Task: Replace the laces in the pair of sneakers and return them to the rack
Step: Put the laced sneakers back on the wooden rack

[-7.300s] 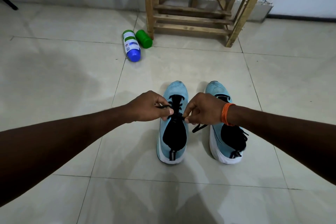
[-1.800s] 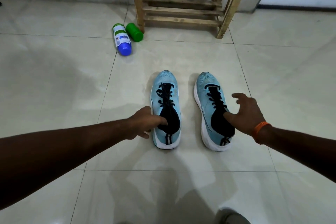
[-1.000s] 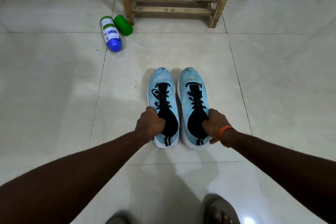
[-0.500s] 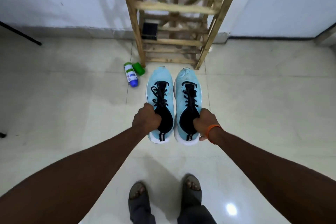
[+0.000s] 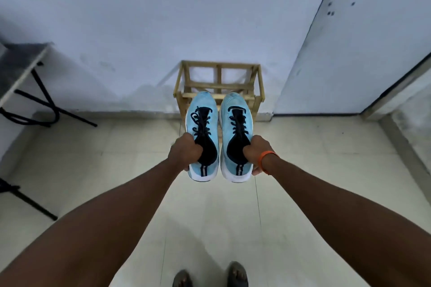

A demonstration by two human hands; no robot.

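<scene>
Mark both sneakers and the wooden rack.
left-hand sneaker (image 5: 205, 123): head view, on its black laced tongue.
right-hand sneaker (image 5: 236, 123): head view, on its black laced tongue.
wooden rack (image 5: 219, 77): head view, on the middle upright slat of its top frame.

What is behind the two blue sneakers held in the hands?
The wooden rack, against the wall. The sneakers cover its lower front, so its lower shelves are hidden.

— Holding what?
— My left hand (image 5: 185, 152) grips the left sneaker (image 5: 202, 103) by its collar; my right hand (image 5: 255, 150) grips the right sneaker (image 5: 236, 101) likewise.
— Where?
— In the air, side by side, toes toward the wooden rack (image 5: 217, 65).
</scene>
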